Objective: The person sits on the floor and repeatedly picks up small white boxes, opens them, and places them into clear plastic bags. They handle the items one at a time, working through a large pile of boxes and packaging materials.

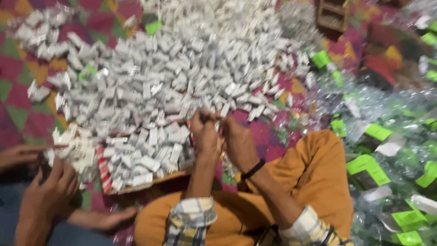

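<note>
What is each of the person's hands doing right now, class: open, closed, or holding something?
Left hand: fingers closed on a small white piece.
Right hand: curled beside it; grip cannot be told.

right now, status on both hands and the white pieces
Left hand and right hand together, pinching something small, unclear what. White pieces heaped ahead. Another person's hand at the tray.

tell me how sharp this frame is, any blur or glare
Head view: motion-blurred all over; the pile of small white pieces smears into streaks, and the left hand and right hand have soft edges. Head view: clear plastic packets on the right catch glare; top right corner falls dim.
</note>
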